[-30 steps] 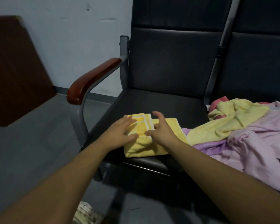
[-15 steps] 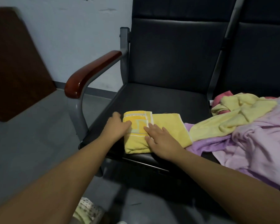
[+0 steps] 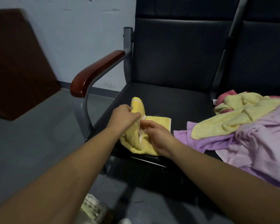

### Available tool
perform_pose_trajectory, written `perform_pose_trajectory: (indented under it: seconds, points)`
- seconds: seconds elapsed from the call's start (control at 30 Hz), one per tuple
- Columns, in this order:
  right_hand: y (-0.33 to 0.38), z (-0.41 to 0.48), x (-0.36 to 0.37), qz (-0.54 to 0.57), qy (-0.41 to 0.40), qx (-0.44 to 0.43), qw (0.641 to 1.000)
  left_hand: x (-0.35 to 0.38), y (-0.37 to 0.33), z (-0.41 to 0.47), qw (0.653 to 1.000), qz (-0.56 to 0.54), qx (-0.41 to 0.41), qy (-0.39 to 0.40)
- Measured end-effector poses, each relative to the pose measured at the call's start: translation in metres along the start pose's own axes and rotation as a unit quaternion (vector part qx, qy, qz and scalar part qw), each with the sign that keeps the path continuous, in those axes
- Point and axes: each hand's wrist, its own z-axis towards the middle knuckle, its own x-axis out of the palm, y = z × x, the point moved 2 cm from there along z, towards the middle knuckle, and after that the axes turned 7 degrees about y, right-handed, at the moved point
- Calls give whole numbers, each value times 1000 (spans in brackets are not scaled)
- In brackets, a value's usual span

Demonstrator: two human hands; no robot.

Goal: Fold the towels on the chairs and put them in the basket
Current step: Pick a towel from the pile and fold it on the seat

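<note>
A black padded chair seat [image 3: 176, 101] lies under both hands, its upright back rising beyond the fingertips, with a metal frame and a glossy red-brown wooden armrest [image 3: 95, 73] up and to the left of the left hand [image 3: 123, 117]. Farther left of that hand are a grey floor [image 3: 31, 143], a pale scuffed wall [image 3: 79, 29] and a dark brown board [image 3: 14, 62] leaning against it. To the right of the right hand [image 3: 155, 131] a second chair [image 3: 265, 54] of the same kind adjoins the first, and a loose heap spreads across it and over the join: a pale yellow towel [image 3: 236, 113] on top, a purple towel [image 3: 257, 143] beneath and nearest the right wrist, and a pink towel [image 3: 225, 97] at the far edge. Below the left forearm, at the frame's lower edge, sits a pale woven thing [image 3: 94, 209], too cut off to identify. The yellow towel [image 3: 157, 123] is on the front part of the seat, directly under and between the hands. It is bright yellow terry with a white band, partly folded: one flat panel lies just beyond the right fingertips, while the end at the left fingers is lifted into a rounded hump. The left fingers are curled round that raised end; the right thumb and fingers are bent, pinching the white-banded edge.
</note>
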Motion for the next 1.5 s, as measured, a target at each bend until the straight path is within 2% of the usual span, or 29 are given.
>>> perform_pose_trajectory:
  seconds: [0.07, 0.1, 0.13, 0.2, 0.23, 0.3, 0.37, 0.4, 0.47, 0.63, 0.73, 0.87, 0.97, 1.03, 1.2, 1.37, 1.5]
  points:
    - [15, -2, -13, 155, -45, 40, 986, 12, -13, -3, 996, -63, 12, 63]
    - [20, -4, -22, 171, -60, 51, 982, 19, -19, -6, 985, -133, 3, 109]
    - [24, -6, -32, 164, -74, 58, 982, 25, -24, -7, 968, -204, -13, 146]
    - [30, -15, -41, 47, -105, 84, 990, 29, -29, -4, 948, -280, -30, 145]
    - [30, -19, -45, -18, -132, 99, 986, 29, -28, 0, 950, -286, -28, 120]
    - [27, -21, -52, -104, -193, 99, 971, 27, -19, 5, 976, -205, -16, 69]
    - [29, -22, -53, -119, -199, 105, 967, 30, -8, 4, 992, -105, -39, 59]
    - [30, -24, -52, -93, -189, 118, 970, 35, -4, 2, 991, -91, -64, 77]
    - [29, -27, -51, -40, -177, 145, 973, 43, 0, -3, 979, -121, -110, 121]
    - [29, -33, -55, -18, -165, 149, 975, 57, 3, 2, 934, -257, -167, 186]
    - [29, -30, -49, 26, -148, 135, 979, 60, 2, 3, 918, -292, -176, 202]
    - [26, -21, -44, -48, -169, 58, 983, 56, -2, 3, 883, -393, -139, 216]
    - [41, -21, -34, -152, -197, -39, 968, 43, -4, 0, 867, -449, -90, 195]
    - [52, -23, -24, -192, -192, -74, 960, 29, -5, -2, 861, -471, -63, 181]
    - [78, -20, 22, -140, -96, -118, 979, -26, 1, -14, 848, -511, -21, 138]
    - [100, 7, 100, -228, -45, -170, 958, -98, 36, -35, 833, -550, 5, 56]
    - [82, 33, 187, -281, 40, -159, 946, -157, 99, -68, 833, -552, -20, -34]
